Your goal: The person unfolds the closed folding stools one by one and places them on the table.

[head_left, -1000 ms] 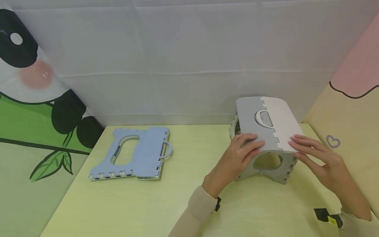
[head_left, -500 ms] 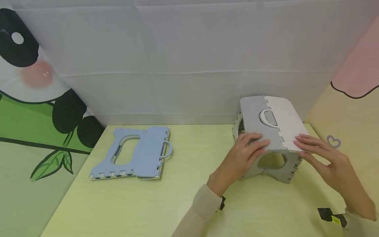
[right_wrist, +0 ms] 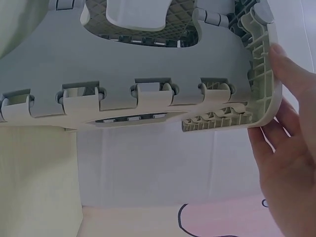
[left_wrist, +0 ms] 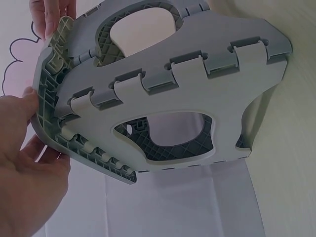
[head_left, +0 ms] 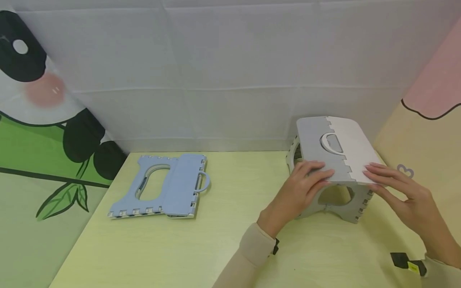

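An unfolded folding step stool [head_left: 354,148], half grey and half white on top, stands on the table at the right in the head view. My left hand [head_left: 297,190] holds its near left corner, fingers over the grey half and thumb at the front rim. At the near right corner, my right hand [head_left: 408,196] grips the white half. The left wrist view shows the ribbed underside of the top and a side leg panel with an oval cutout. In the right wrist view, the right thumb [right_wrist: 291,74] lies against the rim of the top.
A blue folding stool [head_left: 173,188] lies folded flat on the left part of the pale yellow table [head_left: 173,252]. A white cloth wall [head_left: 230,80] stands behind. Close on the right is a beige printed panel [head_left: 432,144].
Both hands have moved the grey and white stool a short way to the right along the table. The folded blue stool has stayed in place.
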The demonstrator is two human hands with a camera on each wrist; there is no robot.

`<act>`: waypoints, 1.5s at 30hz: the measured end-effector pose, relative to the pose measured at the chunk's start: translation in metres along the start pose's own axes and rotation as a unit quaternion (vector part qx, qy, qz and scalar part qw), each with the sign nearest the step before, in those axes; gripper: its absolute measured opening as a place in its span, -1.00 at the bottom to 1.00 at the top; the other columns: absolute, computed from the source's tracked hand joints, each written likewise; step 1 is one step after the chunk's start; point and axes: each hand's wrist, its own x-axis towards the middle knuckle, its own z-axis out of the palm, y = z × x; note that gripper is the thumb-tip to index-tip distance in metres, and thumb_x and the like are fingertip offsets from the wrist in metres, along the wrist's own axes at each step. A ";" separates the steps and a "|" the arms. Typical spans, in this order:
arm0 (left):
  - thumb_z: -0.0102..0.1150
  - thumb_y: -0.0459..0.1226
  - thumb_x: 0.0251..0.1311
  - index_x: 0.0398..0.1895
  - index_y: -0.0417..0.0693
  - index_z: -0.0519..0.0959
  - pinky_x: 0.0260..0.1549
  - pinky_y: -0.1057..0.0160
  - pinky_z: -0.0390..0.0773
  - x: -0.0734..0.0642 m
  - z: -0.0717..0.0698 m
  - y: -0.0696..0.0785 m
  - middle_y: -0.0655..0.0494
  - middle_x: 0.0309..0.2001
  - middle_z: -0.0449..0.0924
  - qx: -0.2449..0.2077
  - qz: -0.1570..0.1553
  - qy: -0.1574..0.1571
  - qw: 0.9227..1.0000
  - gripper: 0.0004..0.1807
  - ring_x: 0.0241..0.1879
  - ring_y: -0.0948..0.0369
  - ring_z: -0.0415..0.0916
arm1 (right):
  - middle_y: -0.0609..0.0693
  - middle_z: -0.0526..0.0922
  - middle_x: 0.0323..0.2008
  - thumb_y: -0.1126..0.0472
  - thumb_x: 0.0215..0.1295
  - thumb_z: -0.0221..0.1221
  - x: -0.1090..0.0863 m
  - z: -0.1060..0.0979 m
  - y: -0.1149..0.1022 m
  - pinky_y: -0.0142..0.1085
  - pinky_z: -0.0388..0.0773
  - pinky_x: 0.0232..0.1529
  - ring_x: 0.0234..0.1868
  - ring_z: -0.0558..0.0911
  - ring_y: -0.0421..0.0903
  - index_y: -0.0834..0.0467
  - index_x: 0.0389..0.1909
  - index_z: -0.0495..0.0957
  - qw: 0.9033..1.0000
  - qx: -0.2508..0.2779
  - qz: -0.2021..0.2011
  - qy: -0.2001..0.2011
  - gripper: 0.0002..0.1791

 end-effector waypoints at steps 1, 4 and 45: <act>0.20 -0.26 0.47 0.20 -0.11 0.65 0.43 0.43 0.17 0.000 0.001 0.000 -0.04 0.21 0.51 0.001 0.000 0.000 1.000 -0.69 0.29 0.10 0.38 | 0.28 0.70 0.05 0.00 0.45 0.24 0.000 0.000 0.000 -0.47 0.42 0.29 0.29 0.57 -0.10 0.52 -0.08 0.67 1.000 0.003 -0.001 0.001 -0.45; 0.21 -0.25 0.46 0.20 -0.10 0.66 0.43 0.43 0.16 0.001 0.002 0.001 -0.04 0.21 0.51 0.008 0.000 0.000 1.000 -0.69 0.29 0.11 0.38 | 0.27 0.70 0.07 0.01 0.45 0.24 -0.001 -0.002 0.001 -0.46 0.41 0.30 0.30 0.57 -0.10 0.53 -0.08 0.67 1.000 0.006 0.000 0.001 -0.45; 0.16 -0.22 0.51 0.20 -0.07 0.65 0.40 0.48 0.16 0.005 0.012 0.006 -0.01 0.20 0.52 0.046 0.001 0.012 0.999 -0.70 0.29 0.14 0.40 | 0.21 0.69 0.12 -0.13 0.42 0.22 -0.011 -0.011 0.010 -0.44 0.34 0.38 0.32 0.53 -0.18 0.49 -0.03 0.66 0.998 -0.029 0.043 -0.018 -0.35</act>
